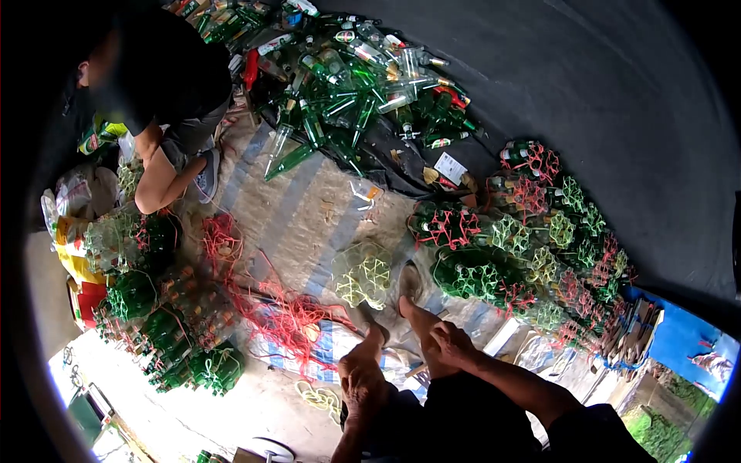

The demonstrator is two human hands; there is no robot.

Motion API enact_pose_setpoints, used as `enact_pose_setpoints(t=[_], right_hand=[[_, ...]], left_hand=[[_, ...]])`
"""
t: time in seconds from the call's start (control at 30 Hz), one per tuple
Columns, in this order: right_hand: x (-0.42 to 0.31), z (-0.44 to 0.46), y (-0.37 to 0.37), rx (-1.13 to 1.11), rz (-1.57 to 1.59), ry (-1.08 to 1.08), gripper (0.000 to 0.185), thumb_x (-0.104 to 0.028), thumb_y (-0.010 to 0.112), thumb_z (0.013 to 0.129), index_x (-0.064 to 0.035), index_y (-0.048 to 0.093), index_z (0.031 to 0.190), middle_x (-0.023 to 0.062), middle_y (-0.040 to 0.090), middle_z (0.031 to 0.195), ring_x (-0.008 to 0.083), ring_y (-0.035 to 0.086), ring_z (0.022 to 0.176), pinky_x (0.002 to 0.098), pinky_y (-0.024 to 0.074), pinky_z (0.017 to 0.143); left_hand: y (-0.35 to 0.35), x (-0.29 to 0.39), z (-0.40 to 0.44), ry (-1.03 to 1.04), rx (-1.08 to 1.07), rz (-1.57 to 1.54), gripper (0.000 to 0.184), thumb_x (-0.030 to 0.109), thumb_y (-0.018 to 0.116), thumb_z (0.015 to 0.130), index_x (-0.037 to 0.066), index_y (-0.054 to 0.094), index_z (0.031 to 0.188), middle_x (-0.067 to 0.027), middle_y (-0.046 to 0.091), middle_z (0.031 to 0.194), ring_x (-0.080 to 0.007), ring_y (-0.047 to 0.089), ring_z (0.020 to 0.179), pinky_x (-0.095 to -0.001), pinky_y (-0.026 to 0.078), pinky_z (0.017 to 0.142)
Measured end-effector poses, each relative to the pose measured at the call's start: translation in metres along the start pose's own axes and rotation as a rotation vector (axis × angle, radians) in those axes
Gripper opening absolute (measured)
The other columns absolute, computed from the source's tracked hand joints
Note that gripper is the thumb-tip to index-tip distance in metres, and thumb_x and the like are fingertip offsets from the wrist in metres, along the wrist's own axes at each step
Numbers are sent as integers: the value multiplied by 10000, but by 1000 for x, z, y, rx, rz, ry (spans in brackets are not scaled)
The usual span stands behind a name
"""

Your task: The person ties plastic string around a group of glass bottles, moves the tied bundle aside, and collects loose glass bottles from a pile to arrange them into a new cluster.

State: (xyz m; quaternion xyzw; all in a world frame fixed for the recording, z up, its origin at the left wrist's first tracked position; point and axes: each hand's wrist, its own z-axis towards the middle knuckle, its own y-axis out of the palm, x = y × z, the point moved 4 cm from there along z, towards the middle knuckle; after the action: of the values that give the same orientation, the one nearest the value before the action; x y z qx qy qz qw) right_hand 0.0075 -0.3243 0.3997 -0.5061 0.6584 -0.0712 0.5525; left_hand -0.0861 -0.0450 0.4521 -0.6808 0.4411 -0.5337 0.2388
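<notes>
My L hand (363, 388) rests on my L leg (372, 346), R hand (455, 345) on my R; can't tell if either grip's loose or closed. Yellow-tied clear btl bundle (363, 278) at 11 o'clock, contents unclear. Tied btl stacks (540, 262) at 2 & 9; loose btls (347, 77) at 12.
</notes>
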Motion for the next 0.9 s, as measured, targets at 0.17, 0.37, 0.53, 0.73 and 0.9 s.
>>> enact_pose_setpoints(t=[0.17, 0.37, 0.53, 0.73, 0.9], right_hand=[[14, -4, 8, 61, -45, 158, 530, -221, 764, 830, -48, 556, 1285, 208, 587, 1197, 414, 591, 1060, 480, 522, 895], [-3, -19, 15, 258, -57, 181, 619, -172, 772, 817, -19, 510, 1357, 213, 589, 1197, 430, 561, 1096, 521, 483, 939], [-30, -17, -6, 355, 19, 216, 697, -141, 770, 780, -24, 486, 1406, 221, 575, 1251, 433, 528, 1146, 529, 448, 1000], [-1, -27, 52, 306, -54, 315, 595, -276, 705, 877, -16, 524, 1381, 279, 562, 1157, 473, 541, 1047, 552, 454, 906], [24, -8, 35, 273, 117, 449, 677, -390, 768, 831, -38, 536, 1361, 288, 567, 1115, 484, 552, 1013, 576, 455, 853]], left_hand=[[-33, 30, 37, 24, -114, -306, 277, 214, 658, 879, 89, 673, 1125, -116, 674, 1067, -364, 600, 1102, -522, 481, 932], [-10, -16, 20, 37, -242, -166, 228, 285, 634, 923, 97, 656, 1051, -140, 669, 1063, -370, 619, 1115, -547, 490, 888], [-37, -19, 33, -183, -394, -325, 214, 286, 673, 910, 91, 675, 999, -151, 675, 1006, -379, 649, 1030, -531, 531, 811], [-25, -16, 61, -52, -397, -217, 179, 239, 670, 880, 70, 686, 937, -137, 671, 938, -365, 646, 990, -524, 520, 774], [34, -41, 63, 39, -446, 115, 144, 186, 664, 850, 49, 694, 880, -128, 666, 873, -353, 638, 963, -516, 509, 739]])
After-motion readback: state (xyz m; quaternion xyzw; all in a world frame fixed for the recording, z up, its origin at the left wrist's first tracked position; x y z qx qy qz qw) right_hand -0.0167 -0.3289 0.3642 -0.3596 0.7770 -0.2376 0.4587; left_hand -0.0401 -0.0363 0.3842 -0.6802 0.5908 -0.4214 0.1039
